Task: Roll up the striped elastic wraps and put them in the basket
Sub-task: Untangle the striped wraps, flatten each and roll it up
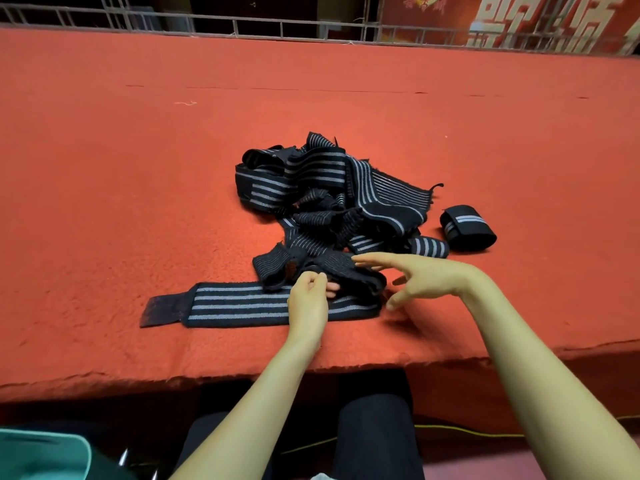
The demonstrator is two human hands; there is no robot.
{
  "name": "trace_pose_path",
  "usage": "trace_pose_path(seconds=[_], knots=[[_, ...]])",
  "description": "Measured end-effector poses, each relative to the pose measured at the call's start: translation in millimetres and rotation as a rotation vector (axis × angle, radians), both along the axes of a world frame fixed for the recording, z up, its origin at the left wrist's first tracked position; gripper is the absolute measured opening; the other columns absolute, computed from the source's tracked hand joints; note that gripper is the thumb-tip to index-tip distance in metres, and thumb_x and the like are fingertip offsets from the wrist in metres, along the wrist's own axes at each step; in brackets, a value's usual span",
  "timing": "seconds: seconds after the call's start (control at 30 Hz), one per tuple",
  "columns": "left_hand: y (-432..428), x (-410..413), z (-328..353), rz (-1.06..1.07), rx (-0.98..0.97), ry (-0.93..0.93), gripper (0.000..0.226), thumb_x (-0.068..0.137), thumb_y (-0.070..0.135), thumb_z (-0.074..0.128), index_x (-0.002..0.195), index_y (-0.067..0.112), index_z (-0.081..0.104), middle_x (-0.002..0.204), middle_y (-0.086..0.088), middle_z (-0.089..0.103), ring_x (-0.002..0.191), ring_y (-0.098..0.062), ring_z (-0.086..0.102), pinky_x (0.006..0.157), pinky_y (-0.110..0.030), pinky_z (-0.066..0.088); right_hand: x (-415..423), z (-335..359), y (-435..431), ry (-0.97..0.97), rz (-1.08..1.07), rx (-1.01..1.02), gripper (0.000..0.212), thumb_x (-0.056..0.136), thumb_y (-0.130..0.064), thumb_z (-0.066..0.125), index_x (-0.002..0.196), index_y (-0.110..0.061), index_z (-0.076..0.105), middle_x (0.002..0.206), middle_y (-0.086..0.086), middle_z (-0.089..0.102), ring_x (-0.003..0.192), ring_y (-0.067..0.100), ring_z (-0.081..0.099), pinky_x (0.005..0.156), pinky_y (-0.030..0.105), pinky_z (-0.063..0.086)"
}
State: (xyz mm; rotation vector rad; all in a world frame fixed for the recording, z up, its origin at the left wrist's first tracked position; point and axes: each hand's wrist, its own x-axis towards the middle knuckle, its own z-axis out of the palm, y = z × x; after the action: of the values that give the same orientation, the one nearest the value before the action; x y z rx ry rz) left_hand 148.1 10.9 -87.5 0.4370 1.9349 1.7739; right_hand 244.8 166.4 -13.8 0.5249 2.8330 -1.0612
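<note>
Roughly at the middle of the red felt-covered tabletop [138,168] lies a tangled pile of striped elastic wraps [332,188], black with grey stripes; at its near edge a crumpled wrap [277,265] sits on top of a flat wrap [235,304], which is stretched out left to right close to the tabletop's front edge with its plain dark tab at the left end; a rolled wrap [467,228] stands apart, just right of the pile. The left hand [308,303] reaches in from below with the forearm angled up and to the right, the wrist over the flat wrap; its fingers [317,278] are curled in and pinch the near edge of the crumpled wrap, with a few fingertips showing just beyond the fold. The right hand [426,275] comes in from the right with the wrist bent and the palm turned down and leftward; its fingers [370,259] are spread and released, grasping nothing, the longest one stretched over the right end of the crumpled wrap, the others hanging above the right end of the flat wrap; whether any fingertip touches the cloth cannot be told. Below the tabletop edge the person's legs in dark trousers [377,427] show; a teal container [41,455] is cut off at the lower left corner, and a yellow cable [485,434] runs along the floor; a metal railing [277,27] lines the far side.
</note>
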Motion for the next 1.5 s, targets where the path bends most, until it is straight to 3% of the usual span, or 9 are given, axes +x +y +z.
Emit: trace_pose_path(seconds=[0.07,0.27,0.4,0.53,0.77,0.87,1.03,1.23,1.5], knots=[[-2.4,2.0,1.6,-0.014,0.003,0.062,0.024,0.098,0.024,0.043,0.087,0.012,0.061,0.082,0.003,0.068,0.082,-0.013,0.062,0.081,-0.029,0.045,6.3,-20.4,2.2,0.008,0.038,-0.025,0.071,0.079,0.004,0.068,0.135,-0.033,0.045,0.125,-0.013,0.058,0.115,0.003,0.054,0.091,0.017,0.045],[-1.1,19.8,-2.1,-0.145,-0.113,0.504,0.037,0.078,0.043,0.071,0.104,0.019,0.060,0.101,0.013,0.060,0.099,-0.005,0.051,0.087,-0.021,0.039,-2.6,-20.8,-7.5,0.306,-0.105,-0.066,0.031,0.084,0.000,0.067,0.108,-0.019,0.063,0.088,0.002,0.072,0.083,0.006,0.066,0.078,0.022,0.051],[8.2,19.0,-2.3,-0.042,-0.157,0.499,0.021,0.082,0.039,0.067,0.085,0.019,0.062,0.082,0.010,0.064,0.089,-0.013,0.059,0.083,-0.035,0.047,-11.5,-18.1,-9.2,0.395,-0.129,-0.129,0.031,0.085,0.001,0.064,0.106,-0.022,0.060,0.083,-0.002,0.068,0.076,0.008,0.063,0.077,0.027,0.054],[4.2,13.3,3.6,-0.023,-0.133,0.435,0.014,0.083,0.023,0.069,0.073,0.022,0.058,0.067,0.014,0.059,0.074,-0.009,0.060,0.071,-0.024,0.045,-28.3,-7.4,-10.6,0.480,-0.188,-0.197,0.027,0.086,0.004,0.061,0.100,-0.019,0.057,0.085,0.001,0.063,0.075,0.011,0.060,0.070,0.024,0.054],[-5.6,25.9,-22.6,-0.117,-0.224,0.558,0.020,0.084,0.027,0.066,0.072,0.024,0.051,0.077,0.007,0.060,0.081,-0.012,0.051,0.069,-0.020,0.030,-120.5,22.6,6.5,0.696,-0.430,-0.197,0.027,0.087,0.003,0.058,0.090,-0.023,0.049,0.085,-0.004,0.055,0.082,0.012,0.056,0.080,0.034,0.055],[-4.6,19.4,-24.1,-0.091,-0.185,0.509,0.017,0.085,0.028,0.066,0.078,0.020,0.053,0.082,0.003,0.063,0.084,-0.016,0.056,0.075,-0.025,0.039,-152.1,30.5,5.9,0.819,-0.481,-0.095,0.027,0.087,0.002,0.055,0.104,-0.017,0.048,0.087,-0.006,0.056,0.087,0.013,0.056,0.084,0.025,0.046],[-8.0,22.3,-21.0,-0.078,-0.124,0.397,0.066,0.082,0.027,0.070,0.132,0.009,0.031,0.128,-0.004,0.044,0.120,-0.019,0.044,0.103,-0.030,0.034,-135.6,3.4,4.1,0.274,-0.060,0.230,0.051,0.085,0.008,0.045,0.131,-0.013,0.054,0.124,0.004,0.064,0.120,0.016,0.056,0.105,0.025,0.037],[-1.1,27.4,-13.1,-0.154,-0.096,0.575,0.080,0.088,0.024,0.062,0.149,0.013,0.011,0.152,-0.007,0.010,0.141,-0.019,0.014,0.117,-0.036,0.016,-58.1,-6.7,-13.2,0.328,-0.095,-0.088,0.049,0.085,-0.036,0.069,0.130,-0.029,0.051,0.118,-0.007,0.062,0.107,0.004,0.059,0.093,0.021,0.047],[16.0,32.2,-11.0,-0.419,-0.068,0.597,0.065,0.087,-0.012,0.035,0.146,0.007,0.015,0.148,0.006,0.025,0.142,-0.015,0.020,0.118,-0.035,0.012,11.9,-52.2,-4.0,0.509,-0.337,0.009,0.036,0.093,-0.008,0.058,0.124,-0.026,0.054,0.105,-0.010,0.065,0.097,-0.004,0.061,0.090,0.022,0.048]])
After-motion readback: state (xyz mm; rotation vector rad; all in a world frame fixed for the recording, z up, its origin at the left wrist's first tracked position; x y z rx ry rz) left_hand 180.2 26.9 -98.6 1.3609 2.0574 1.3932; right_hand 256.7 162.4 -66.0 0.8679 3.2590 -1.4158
